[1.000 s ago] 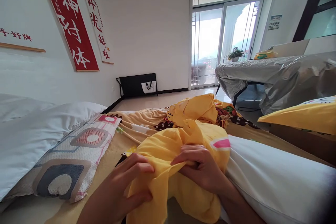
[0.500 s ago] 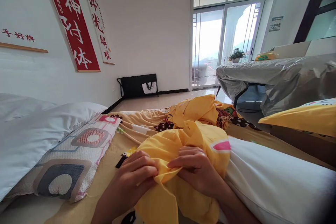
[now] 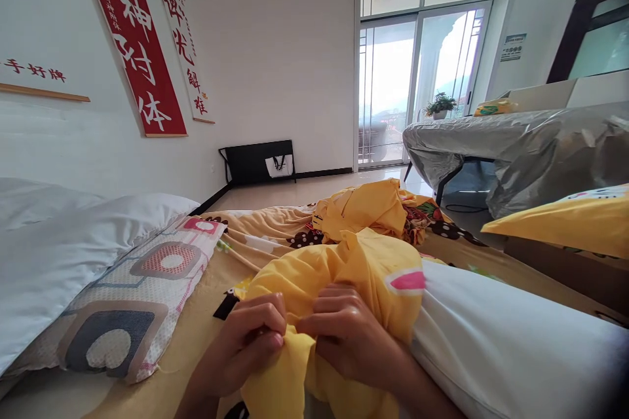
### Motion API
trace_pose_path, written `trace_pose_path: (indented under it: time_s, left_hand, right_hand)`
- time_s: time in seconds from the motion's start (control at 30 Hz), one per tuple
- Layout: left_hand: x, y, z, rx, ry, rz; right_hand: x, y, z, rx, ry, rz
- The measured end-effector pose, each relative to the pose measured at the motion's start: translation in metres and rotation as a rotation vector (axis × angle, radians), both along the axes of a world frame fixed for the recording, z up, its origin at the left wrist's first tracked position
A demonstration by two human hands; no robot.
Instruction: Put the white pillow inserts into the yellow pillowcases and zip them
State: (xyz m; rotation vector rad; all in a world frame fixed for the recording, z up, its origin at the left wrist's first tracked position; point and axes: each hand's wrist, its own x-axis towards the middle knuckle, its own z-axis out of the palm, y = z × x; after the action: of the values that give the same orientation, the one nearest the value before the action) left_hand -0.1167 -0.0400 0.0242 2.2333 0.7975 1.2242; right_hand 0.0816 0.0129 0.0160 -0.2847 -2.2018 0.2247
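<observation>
A yellow pillowcase (image 3: 373,268) with a pink patch is bunched over the far end of a white pillow (image 3: 496,327), whose near part lies bare to the right. My left hand (image 3: 246,340) is closed on the fabric, its thumb pressed against the fingers. Beside it, my right hand (image 3: 348,334) also grips a fold of the pillowcase, knuckles up. Between the two hands the cloth is gathered, and a loose flap hangs down toward me. Part of the pillow inside the case is hidden.
A patterned pillow (image 3: 170,262) and a white pillow (image 3: 98,236) lie on the left. Beyond my hands is a crumpled yellow cloth (image 3: 363,206) on a printed blanket (image 3: 260,226). At right are a yellow pillow (image 3: 565,219) and a plastic-covered table (image 3: 531,134).
Both hands have shifted slightly left with the pillowcase and come a little closer together. My left fingers are curled more tightly around the fabric.
</observation>
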Motion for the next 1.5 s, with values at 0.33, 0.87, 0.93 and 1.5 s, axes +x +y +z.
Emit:
trace_pose_path:
  time_s: [0.33,0.87,0.93,1.5]
  left_hand:
    - [-0.014,-0.022,0.018,0.167,0.186,0.143]
    - [0.004,0.004,0.002,0.17,0.223,0.306]
    - [0.002,0.009,0.002,0.077,0.139,0.275]
    - [-0.028,0.004,0.015,-0.032,0.277,0.226]
  right_hand:
    - [0.003,0.003,0.002,-0.177,0.219,-0.005]
    - [0.001,0.008,0.002,-0.079,0.151,-0.031]
    - [0.001,0.009,0.002,-0.108,0.156,-0.025]
    - [0.022,0.04,0.003,-0.338,0.411,-0.349]
